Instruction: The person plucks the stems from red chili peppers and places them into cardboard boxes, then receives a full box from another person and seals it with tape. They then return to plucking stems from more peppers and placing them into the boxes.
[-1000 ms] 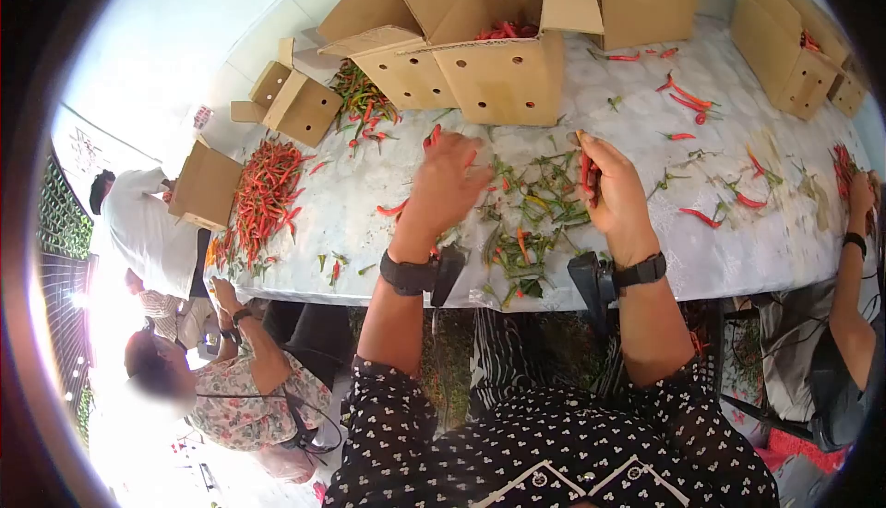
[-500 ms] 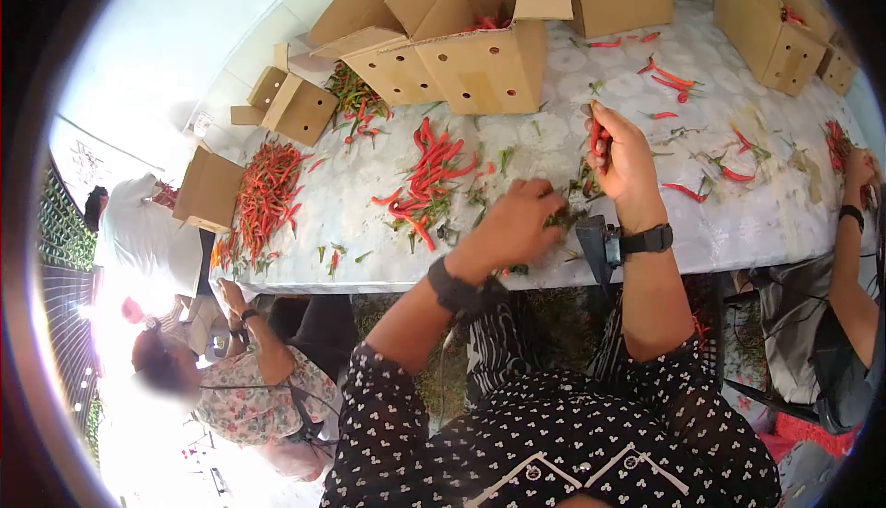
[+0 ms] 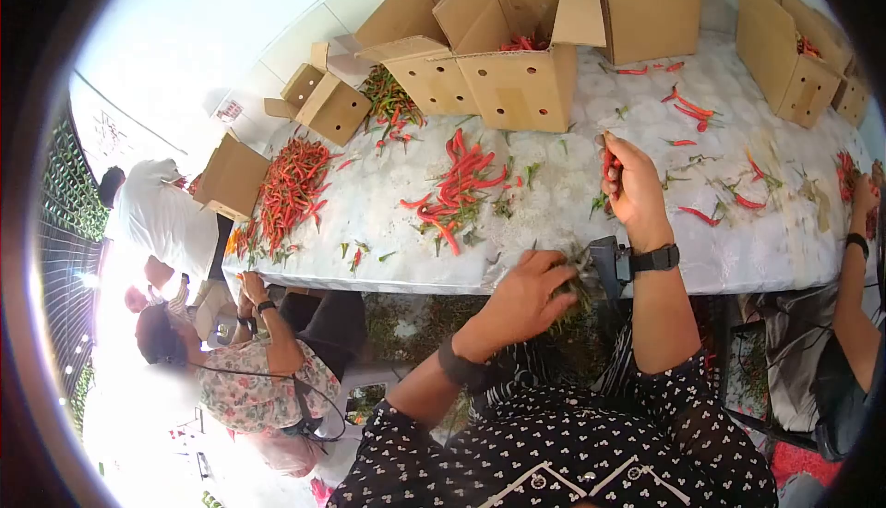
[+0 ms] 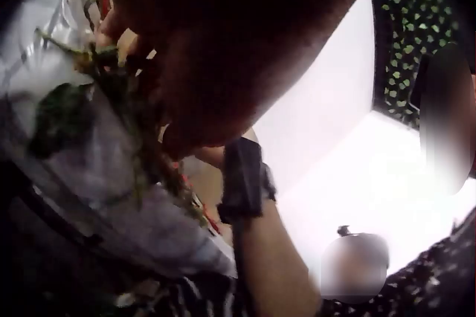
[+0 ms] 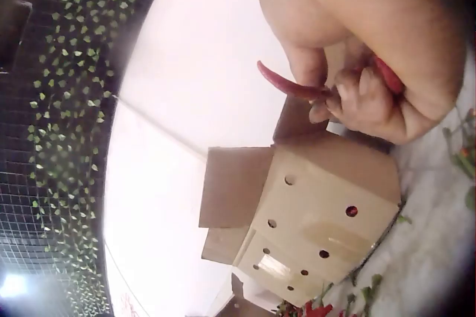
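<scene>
Left of centre in the head view, slender red chilies (image 3: 293,192) lie heaped beside a brown cardboard box (image 3: 233,176). At upper centre, an open, hole-punched tan box (image 3: 517,93) contains red chilies. Lower centre, the blurred left hand (image 3: 528,294) has its fingers apart by thin green stems (image 3: 574,298). Farther right, the right hand (image 3: 639,185) pinches a curved red chili (image 5: 291,89), its long axis slanting, tip pointing upper left in the right wrist view. An upper-right cardboard box (image 3: 792,83) contains red chilies.

The person's left hand (image 3: 528,298), blurred, is beside green stems (image 3: 581,277) at the table's (image 3: 415,279) near edge. The right hand (image 3: 637,192) grips red chillies (image 3: 610,167); a chilli pile (image 3: 459,183) lies before open cardboard boxes (image 3: 517,91).
</scene>
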{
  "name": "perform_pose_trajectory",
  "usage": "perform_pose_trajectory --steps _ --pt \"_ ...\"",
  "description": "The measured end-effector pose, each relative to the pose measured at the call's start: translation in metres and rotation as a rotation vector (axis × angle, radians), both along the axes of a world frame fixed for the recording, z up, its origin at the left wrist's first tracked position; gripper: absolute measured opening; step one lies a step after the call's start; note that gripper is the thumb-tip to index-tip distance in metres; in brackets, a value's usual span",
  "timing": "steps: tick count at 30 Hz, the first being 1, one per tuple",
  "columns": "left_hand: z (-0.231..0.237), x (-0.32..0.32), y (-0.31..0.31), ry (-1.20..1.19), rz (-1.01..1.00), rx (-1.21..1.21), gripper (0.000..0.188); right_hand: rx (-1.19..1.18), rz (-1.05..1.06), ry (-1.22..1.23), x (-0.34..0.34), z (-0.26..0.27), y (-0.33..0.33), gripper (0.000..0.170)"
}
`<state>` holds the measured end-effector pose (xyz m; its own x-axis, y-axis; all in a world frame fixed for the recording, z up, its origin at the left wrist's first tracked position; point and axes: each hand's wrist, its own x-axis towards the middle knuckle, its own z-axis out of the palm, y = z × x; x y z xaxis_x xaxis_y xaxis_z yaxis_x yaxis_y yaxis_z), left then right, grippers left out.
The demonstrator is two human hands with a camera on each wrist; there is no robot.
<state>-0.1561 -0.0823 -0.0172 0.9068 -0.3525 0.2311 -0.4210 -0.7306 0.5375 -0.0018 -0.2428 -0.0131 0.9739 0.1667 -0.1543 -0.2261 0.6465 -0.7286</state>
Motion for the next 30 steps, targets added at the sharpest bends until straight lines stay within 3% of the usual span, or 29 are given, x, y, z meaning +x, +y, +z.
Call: perform_pose_trajectory --steps 1,2,4,5,7,8,11,12,13,15,16,17,19,20,22,23,25,30 --pt "0.003 -0.002 -0.002 0.063 -0.095 -0.164 0.032 -0.007 0.002 0.008 0.000 0.000 0.000 0.017" --pt "0.009 -0.001 0.002 0.108 -0.048 -0.222 0.031 -0.013 0.000 0.014 0.000 -0.002 0.000 0.017" --pt "0.000 0.012 0.027 -0.226 0.133 -0.089 0.027 -0.003 0.010 -0.036 0.000 -0.002 0.000 0.018" --pt "0.002 0.017 0.045 -0.283 0.263 0.046 0.029 -0.008 0.009 -0.031 -0.001 -0.002 0.001 0.018" --pt "0.012 0.020 0.070 -0.289 0.615 0.305 0.040 -0.023 0.018 -0.006 -0.004 0.006 0.003 0.019" --pt "0.021 0.018 0.076 -0.066 0.754 0.363 0.051 -0.022 0.016 -0.004 -0.006 0.009 0.004 0.019" --pt "0.002 0.029 0.104 0.067 0.683 0.318 0.053 -0.032 0.039 -0.008 -0.007 0.009 0.007 0.017" --pt "-0.001 0.037 0.108 -0.042 0.530 0.256 0.052 -0.045 0.053 -0.009 -0.005 0.007 0.008 0.018" --pt "-0.003 0.046 0.110 -0.042 0.524 0.259 0.052 -0.058 0.065 -0.008 -0.004 0.004 0.009 0.019" --pt "-0.006 0.069 0.102 -0.047 0.320 0.175 0.054 -0.068 0.072 -0.021 -0.005 0.000 0.011 0.019" --pt "0.008 0.076 0.091 0.158 0.349 0.082 0.051 -0.079 0.081 -0.038 -0.005 0.001 0.011 0.018" --pt "0.014 0.084 0.083 0.153 0.331 0.085 0.051 -0.077 0.063 -0.042 -0.005 0.002 0.011 0.018" --pt "0.021 0.100 0.069 0.151 0.228 -0.304 0.037 -0.110 0.089 -0.031 -0.009 0.006 0.012 0.016" --pt "0.022 0.108 0.063 0.153 0.210 -0.303 0.037 -0.128 0.106 -0.023 -0.011 0.008 0.013 0.015" --pt "0.023 0.120 0.055 0.344 0.192 -0.700 0.022 -0.137 0.127 -0.021 -0.013 0.009 0.016 0.015" --pt "0.023 0.124 0.052 0.345 0.182 -0.700 0.022 -0.144 0.164 -0.016 -0.013 0.009 0.018 0.015" --pt "0.021 0.129 0.046 0.517 0.130 -0.923 0.017 -0.166 0.170 0.008 -0.011 0.002 0.023 0.015" --pt "0.017 0.140 0.038 0.563 0.095 -0.861 0.014 -0.213 0.235 -0.016 -0.013 -0.003 0.031 0.018"
